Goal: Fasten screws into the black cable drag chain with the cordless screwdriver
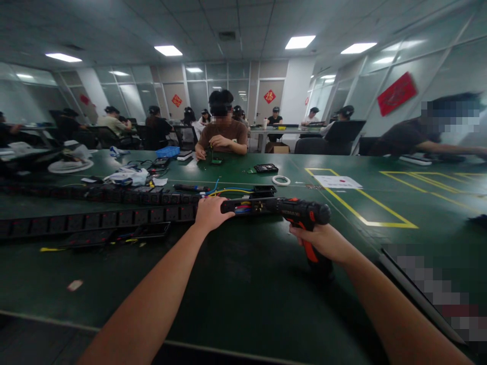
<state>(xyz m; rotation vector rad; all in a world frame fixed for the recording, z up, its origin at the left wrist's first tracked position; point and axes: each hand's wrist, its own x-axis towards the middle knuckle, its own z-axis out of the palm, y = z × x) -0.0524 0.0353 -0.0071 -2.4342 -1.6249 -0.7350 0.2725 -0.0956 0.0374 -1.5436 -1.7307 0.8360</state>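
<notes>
Left hand (pixel 213 213) gripping socket strip (pixel 140 216), right hand (pixel 323 239) clasping drill (pixel 304 210); strip's wired end between.

Ceiling panels (pixel 300 42) glow above a dim scene, its outer edges stretched and blurred.

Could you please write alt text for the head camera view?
The right hand points a drill at a black socket strip with exposed wires, which the left hand holds on a green table. Another person works opposite.

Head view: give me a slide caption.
At a green table, the left hand rests on a black socket strip; the right hand holds a power drill.
</notes>
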